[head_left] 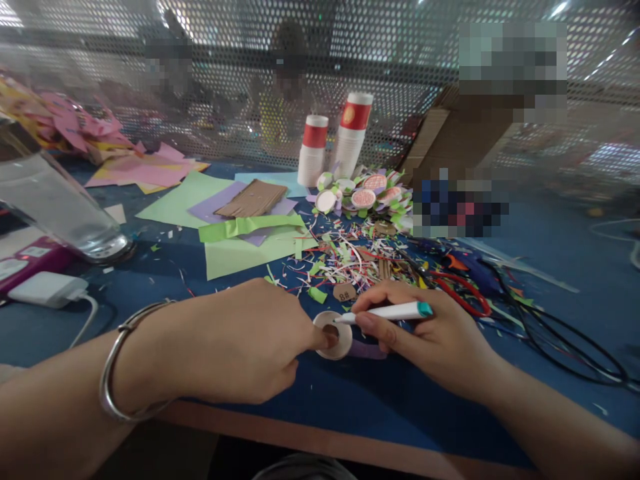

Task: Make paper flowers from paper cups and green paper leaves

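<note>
My left hand [240, 341] is closed with its index finger stretched down. That fingertip presses on a small brown disc [331, 331] in the middle of a round white paper piece [342, 348], which looks like a cup base. From the piece's right side a purple paper strip [367, 349] sticks out along the table. My right hand [425, 327] is closed around a white marker [390, 312] with a teal end, its tip at the white piece's upper edge. Just beyond lies a brown tag [345, 292] marked "8#". The left hand's curled fingers are mostly hidden.
Paper scraps [350, 257] litter the blue table [435, 413]. Behind stand two stacks of paper cups [314, 160] and finished-looking paper discs [363, 199]. Coloured sheets [250, 250] lie left of them. A tilted glass [65, 207], white charger [47, 289], red-handled tool [465, 287] and black cable [565, 360] flank the hands.
</note>
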Available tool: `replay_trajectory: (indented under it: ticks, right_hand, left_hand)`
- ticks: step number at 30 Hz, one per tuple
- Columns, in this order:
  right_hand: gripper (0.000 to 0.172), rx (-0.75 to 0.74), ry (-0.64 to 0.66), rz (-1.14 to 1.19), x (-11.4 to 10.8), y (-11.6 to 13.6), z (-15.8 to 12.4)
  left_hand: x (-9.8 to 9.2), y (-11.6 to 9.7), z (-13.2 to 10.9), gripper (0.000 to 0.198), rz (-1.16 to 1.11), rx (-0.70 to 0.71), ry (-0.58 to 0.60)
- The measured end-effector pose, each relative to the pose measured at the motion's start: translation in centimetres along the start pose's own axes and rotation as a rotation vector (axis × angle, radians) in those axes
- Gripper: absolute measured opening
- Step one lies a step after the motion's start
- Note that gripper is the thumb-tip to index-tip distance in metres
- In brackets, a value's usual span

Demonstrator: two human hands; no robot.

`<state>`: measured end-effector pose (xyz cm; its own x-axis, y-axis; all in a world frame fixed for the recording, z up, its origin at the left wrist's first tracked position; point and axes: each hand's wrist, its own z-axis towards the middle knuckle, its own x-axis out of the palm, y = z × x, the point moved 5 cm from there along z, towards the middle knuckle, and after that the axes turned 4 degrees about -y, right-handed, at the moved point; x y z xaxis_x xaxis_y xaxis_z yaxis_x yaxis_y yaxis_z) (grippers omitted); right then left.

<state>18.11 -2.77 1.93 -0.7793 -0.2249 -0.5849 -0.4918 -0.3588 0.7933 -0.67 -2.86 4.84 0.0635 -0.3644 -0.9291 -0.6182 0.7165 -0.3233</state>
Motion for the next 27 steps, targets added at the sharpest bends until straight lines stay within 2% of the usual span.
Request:
replay_trajectory:
  ticks: [3,16,23,27]
  right_hand:
    - [0.022,-0.014,0.01,0.01,0.2,0.0,0.2]
    - [0.023,-0.055,0.013,-0.029,0.4,-0.2,0.4]
    - [0.026,-0.032,0.015,-0.054,0.3,-0.4,0.3]
    - [0.026,-0.035,0.003,-0.063,0.3,-0.4,0.1]
  left_hand:
    - [0.2,-0.1,0.0,0.033,0.019,0.033,0.063]
    - [-0.1,0.0,0.2,0.03,0.003,0.001,0.098]
    - [-0.3,0.5,0.7,0.038,-0.026,0.014,0.075]
    - [-0.5,0.6,1.0,0.049,-0.064,0.038,0.065]
